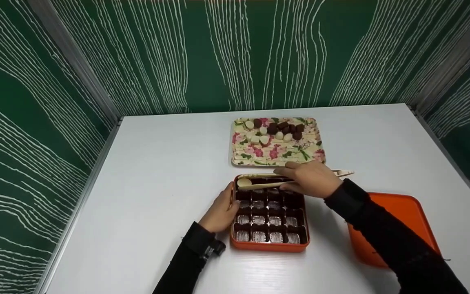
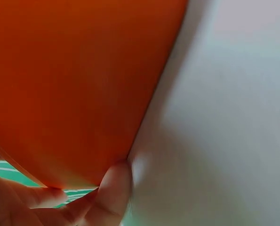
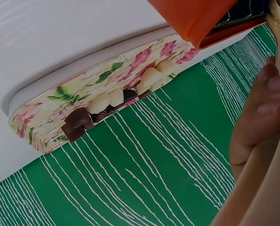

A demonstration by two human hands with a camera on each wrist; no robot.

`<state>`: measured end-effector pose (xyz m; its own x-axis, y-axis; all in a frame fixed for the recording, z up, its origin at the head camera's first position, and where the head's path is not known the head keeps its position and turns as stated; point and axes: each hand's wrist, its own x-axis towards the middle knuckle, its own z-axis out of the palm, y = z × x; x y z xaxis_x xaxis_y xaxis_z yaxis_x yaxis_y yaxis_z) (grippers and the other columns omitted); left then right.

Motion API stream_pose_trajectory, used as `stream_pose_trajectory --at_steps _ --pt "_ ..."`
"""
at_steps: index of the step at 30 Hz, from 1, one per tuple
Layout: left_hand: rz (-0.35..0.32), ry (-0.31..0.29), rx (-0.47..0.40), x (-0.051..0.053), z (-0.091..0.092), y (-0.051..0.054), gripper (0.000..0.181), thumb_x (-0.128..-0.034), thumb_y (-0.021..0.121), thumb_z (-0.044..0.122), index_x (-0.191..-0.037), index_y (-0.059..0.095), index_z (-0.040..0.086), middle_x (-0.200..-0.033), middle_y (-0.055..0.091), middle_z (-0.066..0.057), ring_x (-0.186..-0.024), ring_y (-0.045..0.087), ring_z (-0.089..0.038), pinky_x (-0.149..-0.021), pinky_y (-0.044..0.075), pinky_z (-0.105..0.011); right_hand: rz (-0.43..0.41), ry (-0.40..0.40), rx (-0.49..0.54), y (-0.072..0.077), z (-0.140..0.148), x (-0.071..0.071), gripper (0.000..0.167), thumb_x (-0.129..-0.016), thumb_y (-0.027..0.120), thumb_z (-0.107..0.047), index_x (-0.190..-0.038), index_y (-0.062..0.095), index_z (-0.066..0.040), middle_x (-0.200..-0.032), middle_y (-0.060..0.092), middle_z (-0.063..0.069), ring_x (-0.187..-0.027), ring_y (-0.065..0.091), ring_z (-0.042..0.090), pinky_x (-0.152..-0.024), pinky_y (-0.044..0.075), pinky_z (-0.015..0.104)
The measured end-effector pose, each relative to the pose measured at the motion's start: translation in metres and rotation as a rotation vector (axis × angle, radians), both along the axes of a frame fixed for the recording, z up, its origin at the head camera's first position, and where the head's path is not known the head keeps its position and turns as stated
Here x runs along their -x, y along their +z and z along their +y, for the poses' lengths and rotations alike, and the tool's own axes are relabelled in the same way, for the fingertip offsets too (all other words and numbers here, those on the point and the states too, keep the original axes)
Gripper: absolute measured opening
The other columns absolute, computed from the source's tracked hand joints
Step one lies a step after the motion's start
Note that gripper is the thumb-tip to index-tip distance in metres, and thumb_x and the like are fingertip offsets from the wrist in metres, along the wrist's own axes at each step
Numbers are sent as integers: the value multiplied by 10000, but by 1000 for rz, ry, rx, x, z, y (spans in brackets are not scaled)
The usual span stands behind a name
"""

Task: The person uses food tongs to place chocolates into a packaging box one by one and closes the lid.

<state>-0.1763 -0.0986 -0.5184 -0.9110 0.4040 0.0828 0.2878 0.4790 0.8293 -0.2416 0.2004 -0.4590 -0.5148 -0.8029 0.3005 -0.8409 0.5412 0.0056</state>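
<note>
An orange box (image 1: 271, 246) with a dark brown tray insert of several square compartments stands on the white table. My left hand (image 1: 220, 212) holds the box at its left side, thumb near the rim; in the left wrist view the thumb (image 2: 114, 190) and fingers meet the orange wall. My right hand (image 1: 310, 178) grips wooden tongs (image 1: 267, 185) over the box's far edge. The tips reach the far left corner, where a pale round piece (image 1: 244, 182) shows; whether it is a white chocolate or a tong end I cannot tell.
Behind the box lies a floral tray (image 1: 265, 157) with brown and white chocolates (image 1: 286, 130) on its far half. An orange lid (image 1: 398, 208) sits at the right, partly under my right forearm. Green walls with white lines (image 1: 255, 57) border the table.
</note>
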Motion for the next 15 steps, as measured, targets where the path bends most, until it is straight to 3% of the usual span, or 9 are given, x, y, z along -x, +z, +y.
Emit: stream_pose_trajectory --at_steps 8,15 --pt "-37 24 -66 -2 0 -2 638 -1039 448 49 -1606 175 -54 -1622 277 -286 -1504 279 -402 -1247 227 -504 -6 -7 -12 1 -1 2 434 -949 729 -350 -1294 696 -89 -965 655 64 -585 552 160 -542 482 304" --pt "-63 72 -49 -5 2 -2 668 -1050 453 91 -1589 117 -114 -1630 204 -326 -1512 238 -426 -1254 192 -512 -42 -19 -25 4 -3 3 460 -936 743 -363 -1310 697 -100 -935 648 51 -545 501 130 -520 465 296"
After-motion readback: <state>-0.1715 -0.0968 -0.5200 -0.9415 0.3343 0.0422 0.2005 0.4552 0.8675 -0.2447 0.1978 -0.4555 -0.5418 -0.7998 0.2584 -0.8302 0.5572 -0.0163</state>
